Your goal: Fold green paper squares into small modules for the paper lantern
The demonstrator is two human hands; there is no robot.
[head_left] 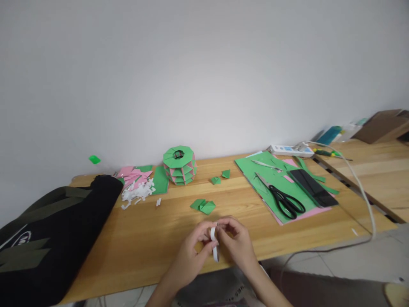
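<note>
Near the front edge of the table, a narrow white roll of tape (216, 252) is held edge-on between both hands. My left hand (195, 247) is closed around its left side, thumb and fingers pinching it. The fingers of my right hand (235, 238) are bent and pinched together at the roll's upper right edge. Any small piece between those fingertips is too hidden to make out. Just beyond the hands lie folded green paper pieces (204, 206). Two smaller green folded pieces (216, 180) rest farther back.
A layered green and pink paper ring (179, 164) stands by the wall. Left of it are white paper scraps (136, 192), pink papers (131, 175) and a black bag (64, 234). On the right, green sheets (252, 170) carry black-handled scissors (283, 200) and a phone (313, 187); a cable (364, 192) runs past.
</note>
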